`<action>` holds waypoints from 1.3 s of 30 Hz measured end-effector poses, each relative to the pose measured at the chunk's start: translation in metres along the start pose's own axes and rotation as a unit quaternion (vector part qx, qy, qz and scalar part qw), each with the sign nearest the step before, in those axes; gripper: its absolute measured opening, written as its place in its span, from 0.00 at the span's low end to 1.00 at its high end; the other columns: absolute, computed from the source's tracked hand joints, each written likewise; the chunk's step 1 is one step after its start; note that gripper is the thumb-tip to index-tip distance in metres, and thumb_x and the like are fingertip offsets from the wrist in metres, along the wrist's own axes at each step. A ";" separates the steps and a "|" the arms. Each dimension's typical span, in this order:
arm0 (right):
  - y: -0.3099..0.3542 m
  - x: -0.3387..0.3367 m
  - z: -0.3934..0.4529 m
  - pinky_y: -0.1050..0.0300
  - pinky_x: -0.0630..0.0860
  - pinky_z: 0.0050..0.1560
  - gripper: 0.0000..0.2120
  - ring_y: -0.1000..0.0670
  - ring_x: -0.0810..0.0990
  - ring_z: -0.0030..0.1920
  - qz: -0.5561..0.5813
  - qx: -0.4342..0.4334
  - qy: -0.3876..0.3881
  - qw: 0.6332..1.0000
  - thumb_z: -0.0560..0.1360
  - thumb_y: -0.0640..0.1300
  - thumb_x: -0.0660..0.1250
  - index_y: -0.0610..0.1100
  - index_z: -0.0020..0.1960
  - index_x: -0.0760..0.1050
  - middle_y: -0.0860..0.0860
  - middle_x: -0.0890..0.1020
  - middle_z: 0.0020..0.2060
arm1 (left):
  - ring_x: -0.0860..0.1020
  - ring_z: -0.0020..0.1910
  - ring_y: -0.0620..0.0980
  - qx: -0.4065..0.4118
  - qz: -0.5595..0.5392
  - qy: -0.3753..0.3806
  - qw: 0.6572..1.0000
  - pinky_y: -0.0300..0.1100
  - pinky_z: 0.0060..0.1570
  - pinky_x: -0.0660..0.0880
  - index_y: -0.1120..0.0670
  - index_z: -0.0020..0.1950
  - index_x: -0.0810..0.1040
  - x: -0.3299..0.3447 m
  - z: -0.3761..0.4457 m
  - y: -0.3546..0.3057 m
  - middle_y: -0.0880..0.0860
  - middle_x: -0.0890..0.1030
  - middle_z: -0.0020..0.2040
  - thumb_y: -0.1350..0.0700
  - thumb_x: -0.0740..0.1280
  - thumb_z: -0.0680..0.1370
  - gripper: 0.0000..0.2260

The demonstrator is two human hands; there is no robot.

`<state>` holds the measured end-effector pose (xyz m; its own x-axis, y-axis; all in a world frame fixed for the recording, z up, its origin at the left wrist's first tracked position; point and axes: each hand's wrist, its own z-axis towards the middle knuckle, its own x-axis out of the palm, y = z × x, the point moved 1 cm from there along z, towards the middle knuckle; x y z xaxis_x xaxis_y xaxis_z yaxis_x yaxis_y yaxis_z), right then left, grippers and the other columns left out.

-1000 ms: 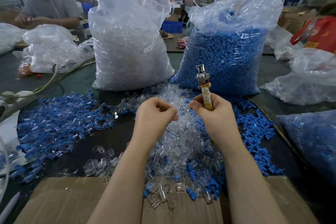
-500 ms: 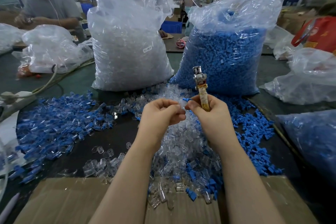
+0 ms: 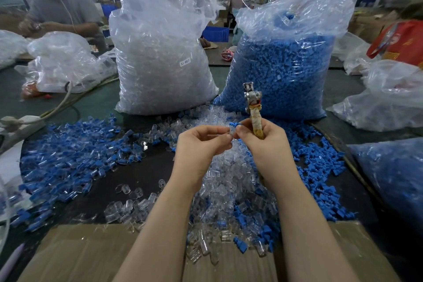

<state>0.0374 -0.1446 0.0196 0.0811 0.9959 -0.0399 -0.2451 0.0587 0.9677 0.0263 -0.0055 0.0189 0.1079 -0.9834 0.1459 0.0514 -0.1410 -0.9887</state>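
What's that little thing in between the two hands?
In the head view, a small blue piece is pinched between the fingertips of the left hand and the right hand, which also grips a tool.

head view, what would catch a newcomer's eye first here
A huge clear-parts sack and a blue-parts sack stand side by side at the back, clear on the left. In front, the left hand and right hand pinch a small blue piece together, the right also gripping a tape-wrapped metal tool.

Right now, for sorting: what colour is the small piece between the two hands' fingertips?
The piece is blue; head view.
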 end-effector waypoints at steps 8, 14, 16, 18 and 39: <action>-0.001 0.001 -0.001 0.69 0.75 0.36 0.07 0.58 0.78 0.34 -0.029 -0.003 -0.016 0.999 0.77 0.41 0.69 0.49 0.41 0.78 0.53 0.83 0.34 | 0.84 0.41 0.50 -0.017 -0.044 -0.003 0.999 0.38 0.45 0.81 0.58 0.47 0.84 0.000 0.001 0.000 0.57 0.86 0.41 0.65 0.75 0.72 0.06; -0.004 0.001 0.000 0.60 0.69 0.33 0.06 0.57 0.70 0.29 -0.119 -0.030 -0.020 0.992 0.76 0.44 0.71 0.47 0.41 0.76 0.57 0.76 0.28 | 0.84 0.37 0.51 0.011 -0.051 -0.061 0.997 0.39 0.42 0.81 0.59 0.45 0.82 0.004 0.001 -0.002 0.56 0.85 0.36 0.67 0.75 0.71 0.07; -0.005 0.002 0.000 0.60 0.68 0.32 0.07 0.58 0.70 0.29 -0.154 -0.048 -0.023 0.987 0.76 0.46 0.71 0.47 0.41 0.76 0.59 0.76 0.27 | 0.84 0.38 0.51 0.016 -0.042 -0.065 0.997 0.38 0.41 0.81 0.59 0.44 0.83 0.005 0.001 -0.002 0.57 0.85 0.37 0.67 0.75 0.71 0.06; -0.005 0.002 0.000 0.59 0.69 0.32 0.07 0.57 0.72 0.30 -0.191 -0.061 -0.036 0.979 0.75 0.48 0.71 0.49 0.41 0.75 0.57 0.77 0.28 | 0.84 0.38 0.51 0.021 -0.043 -0.071 0.996 0.37 0.41 0.80 0.58 0.43 0.83 0.005 0.001 -0.003 0.57 0.85 0.37 0.67 0.75 0.71 0.05; 0.000 0.005 0.000 0.42 0.80 0.44 0.04 0.44 0.81 0.39 -0.134 0.007 -0.005 0.991 0.75 0.43 0.70 0.49 0.41 0.79 0.50 0.83 0.34 | 0.82 0.37 0.41 0.138 0.141 -0.100 0.975 0.33 0.38 0.79 0.48 0.41 0.83 0.008 0.001 0.002 0.44 0.84 0.37 0.60 0.76 0.71 0.07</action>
<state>0.0381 -0.1397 0.0197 0.1505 0.9438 -0.2942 -0.2000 0.3205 0.9259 0.0278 -0.0137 0.0184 0.3467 -0.9326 -0.0998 0.2538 0.1957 -0.9473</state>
